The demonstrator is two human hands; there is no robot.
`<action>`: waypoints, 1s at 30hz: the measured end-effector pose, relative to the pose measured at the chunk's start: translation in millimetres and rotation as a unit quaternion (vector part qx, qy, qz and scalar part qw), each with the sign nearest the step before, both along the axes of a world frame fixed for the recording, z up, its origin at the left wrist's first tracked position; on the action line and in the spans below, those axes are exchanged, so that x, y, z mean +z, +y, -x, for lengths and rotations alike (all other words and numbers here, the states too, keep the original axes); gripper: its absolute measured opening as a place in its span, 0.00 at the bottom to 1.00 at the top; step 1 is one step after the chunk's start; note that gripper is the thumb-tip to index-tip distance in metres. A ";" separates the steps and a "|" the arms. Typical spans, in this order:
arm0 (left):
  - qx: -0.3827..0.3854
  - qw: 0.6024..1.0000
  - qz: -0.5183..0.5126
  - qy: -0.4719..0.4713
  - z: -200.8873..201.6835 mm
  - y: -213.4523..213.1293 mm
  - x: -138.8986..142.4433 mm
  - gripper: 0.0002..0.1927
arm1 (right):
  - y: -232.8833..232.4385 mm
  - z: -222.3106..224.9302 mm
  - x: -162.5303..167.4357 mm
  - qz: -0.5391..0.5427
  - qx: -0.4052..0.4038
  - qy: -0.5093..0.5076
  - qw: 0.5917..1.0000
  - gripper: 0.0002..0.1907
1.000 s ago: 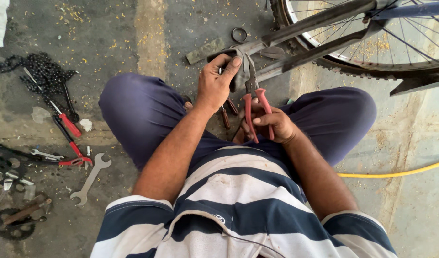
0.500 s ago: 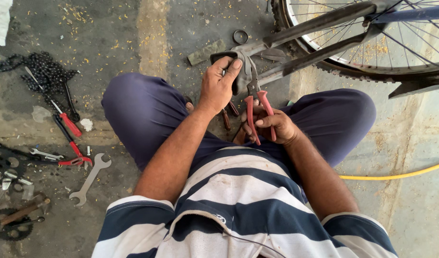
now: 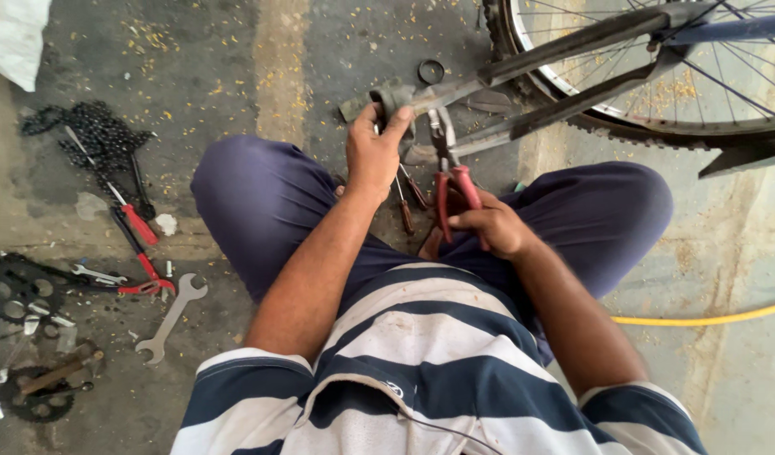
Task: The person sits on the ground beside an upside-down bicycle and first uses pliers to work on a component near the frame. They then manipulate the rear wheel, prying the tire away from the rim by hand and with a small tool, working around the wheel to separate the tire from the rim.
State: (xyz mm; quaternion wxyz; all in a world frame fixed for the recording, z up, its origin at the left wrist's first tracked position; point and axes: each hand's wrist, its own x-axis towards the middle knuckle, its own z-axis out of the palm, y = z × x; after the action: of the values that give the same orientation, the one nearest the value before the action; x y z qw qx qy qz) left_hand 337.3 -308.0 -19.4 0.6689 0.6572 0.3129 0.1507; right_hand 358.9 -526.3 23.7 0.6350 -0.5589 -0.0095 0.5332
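Note:
I sit on the floor with a bicycle frame end (image 3: pixel 455 93) reaching in front of me between my knees. My left hand (image 3: pixel 373 152) grips the grey end of the frame (image 3: pixel 387 94). My right hand (image 3: pixel 487 226) is closed on red-handled pliers (image 3: pixel 451 187), whose jaws point up at the frame's metal bars. The bicycle wheel (image 3: pixel 657 76) with spokes lies at the top right. Two brown-handled tools (image 3: pixel 409 202) rest on the floor between my legs, partly hidden by the hands.
On the left floor lie a black chain (image 3: pixel 96 139), red-handled screwdrivers (image 3: pixel 134 223), a silver spanner (image 3: pixel 172 316), sprockets (image 3: pixel 16 291) and small parts. A black ring (image 3: pixel 431 71) sits near the frame end. A yellow hose (image 3: pixel 699 318) runs at the right.
My left hand has shifted slightly up on the frame end. The pliers stay in my right hand at the frame.

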 end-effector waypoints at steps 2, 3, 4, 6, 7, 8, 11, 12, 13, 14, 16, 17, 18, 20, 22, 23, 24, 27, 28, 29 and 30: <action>0.018 0.994 0.073 -0.077 -0.9 3.3 -8.9 0.12 | -11.8 -9.3 11.1 0.196 0.108 -0.046 0.973 0.31; 0.027 0.987 0.109 -0.116 -1.6 4.4 -11.9 0.10 | -19.6 -15.0 15.6 0.292 0.162 -0.069 0.940 0.31; 0.031 0.980 0.137 -0.142 -2.1 5.3 -13.8 0.08 | -23.1 -19.2 15.6 0.287 0.200 -0.097 0.932 0.31; 0.033 0.962 0.194 -0.192 -2.8 5.3 -14.6 0.05 | -26.8 -26.0 8.8 0.281 0.271 -0.148 0.909 0.31; 0.026 0.956 0.214 -0.199 -3.1 4.5 -14.0 0.05 | -23.2 -26.9 -0.2 0.271 0.336 -0.224 0.874 0.32; 0.018 0.950 0.234 -0.207 -3.2 3.6 -12.8 0.06 | -17.3 -28.8 -11.4 0.258 0.397 -0.298 0.829 0.33; -0.017 0.934 0.294 -0.202 -2.6 1.1 -9.1 0.08 | 18.2 -24.3 -58.3 0.249 0.521 -0.371 0.727 0.22; -0.029 0.929 0.313 -0.196 -2.5 0.6 -8.6 0.09 | 36.8 -19.8 -76.7 0.279 0.574 -0.366 0.677 0.19; -0.035 0.925 0.328 -0.189 -1.9 1.1 -8.1 0.09 | 53.7 -14.8 -93.1 0.306 0.624 -0.359 0.623 0.20; -0.041 0.921 0.342 -0.180 -1.6 1.8 -8.7 0.09 | 67.4 -12.2 -107.3 0.303 0.622 -0.333 0.640 0.18; -0.043 0.911 0.370 -0.176 -0.6 5.1 -10.0 0.07 | 85.6 -7.5 -128.7 0.301 0.598 -0.338 0.661 0.18; -0.039 0.906 0.382 -0.180 0.8 7.4 -9.6 0.07 | 94.9 -2.8 -134.6 0.302 0.577 -0.369 0.663 0.19; -0.036 0.900 0.394 -0.185 0.3 10.0 -10.9 0.06 | 100.7 -4.2 -138.4 0.302 0.554 -0.401 0.665 0.21; -0.036 0.886 0.417 -0.200 0.6 14.8 -10.4 0.07 | 105.4 -9.0 -142.8 0.274 0.547 -0.425 0.667 0.24; -0.036 0.879 0.425 -0.214 -0.4 18.1 -8.2 0.07 | 106.3 -16.8 -143.4 0.271 0.530 -0.429 0.680 0.25; -0.037 0.879 0.422 -0.219 -1.1 19.3 -6.6 0.07 | 105.6 -21.7 -142.7 0.282 0.515 -0.421 0.692 0.25; -0.039 0.879 0.419 -0.225 -2.0 19.2 -4.9 0.08 | 104.2 -25.3 -141.2 0.293 0.499 -0.412 0.704 0.25; -0.053 0.863 0.444 -0.234 -4.4 16.7 -1.2 0.11 | 97.1 -33.7 -134.3 0.263 0.413 -0.419 0.765 0.28; -0.056 0.860 0.453 -0.230 -4.1 16.1 -0.2 0.11 | 93.7 -34.0 -130.7 0.249 0.412 -0.439 0.759 0.29; -0.059 0.856 0.461 -0.227 -3.8 14.6 -0.2 0.11 | 89.3 -33.4 -127.3 0.235 0.410 -0.458 0.753 0.30; -0.062 0.852 0.470 -0.223 -3.4 13.3 -0.3 0.11 | 84.5 -32.4 -123.5 0.221 0.408 -0.477 0.746 0.31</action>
State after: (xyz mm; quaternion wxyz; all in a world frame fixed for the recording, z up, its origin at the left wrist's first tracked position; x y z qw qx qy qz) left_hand 340.7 -294.7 -19.7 0.9579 0.2307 0.1476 0.0865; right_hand 391.4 -441.8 -99.8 0.1279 -0.8081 -0.4200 0.3927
